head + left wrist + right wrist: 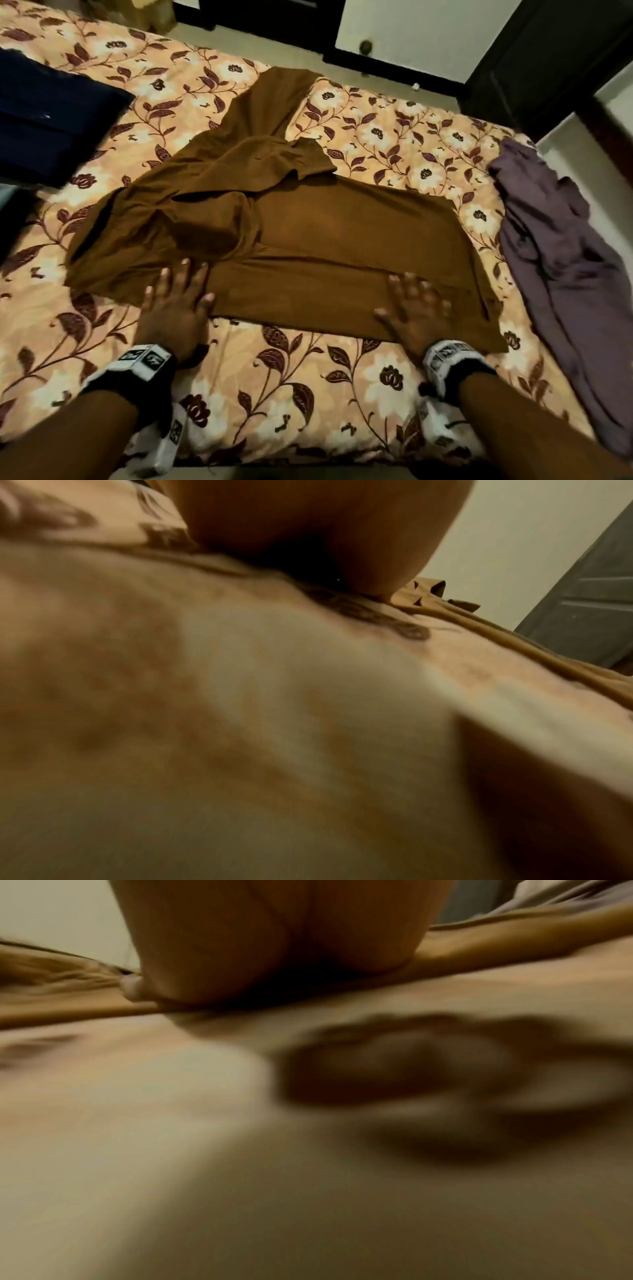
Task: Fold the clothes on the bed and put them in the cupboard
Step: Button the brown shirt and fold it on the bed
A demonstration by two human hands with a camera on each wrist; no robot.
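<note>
A brown garment (308,222) lies spread on the floral bed (308,394), its left part bunched and one long piece running toward the far edge. My left hand (174,301) lies flat with fingers spread on the garment's near left edge. On its near right edge my right hand (414,308) presses down flat, fingers spread too. Both wrist views are blurred and low: the left hand (325,528) and the right hand (281,942) rest on the bedspread, with the brown garment's (479,947) edge under the right palm.
A purple garment (561,257) lies crumpled along the bed's right side. A dark blue folded cloth (51,123) sits at the far left. Beyond the bed stand a white cupboard door with a knob (366,46) and dark furniture (534,61).
</note>
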